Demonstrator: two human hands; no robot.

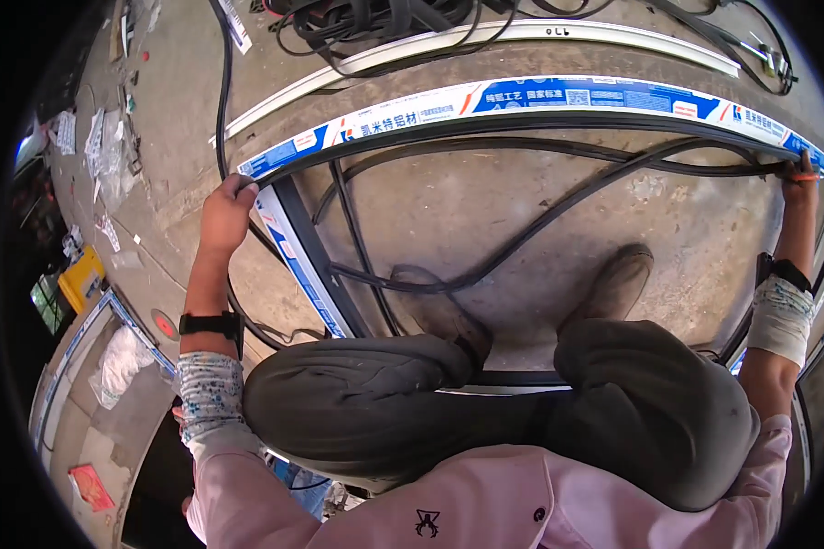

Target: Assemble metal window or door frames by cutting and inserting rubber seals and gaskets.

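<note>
A rectangular window frame (558, 97), its dark profile covered with blue and white printed film, surrounds my feet. At its far left corner, my left hand (228, 216) has its fingers closed round the edge. Far to the right, my right hand (800, 179) grips the same far rail near the other corner; its fingertips are partly hidden, and an orange band shows on it. A long black rubber strip (533, 229) loops loosely inside the frame, reaching close to my right hand. Another dark strip (346, 210) runs across the left side.
Beyond the frame lie a long white profile (513, 32) and a heap of black strips (366, 18). Another film-covered frame (64, 352) is at the left, with a white bag (121, 364) in it. A yellow object (84, 277) and scraps litter the concrete floor (178, 119).
</note>
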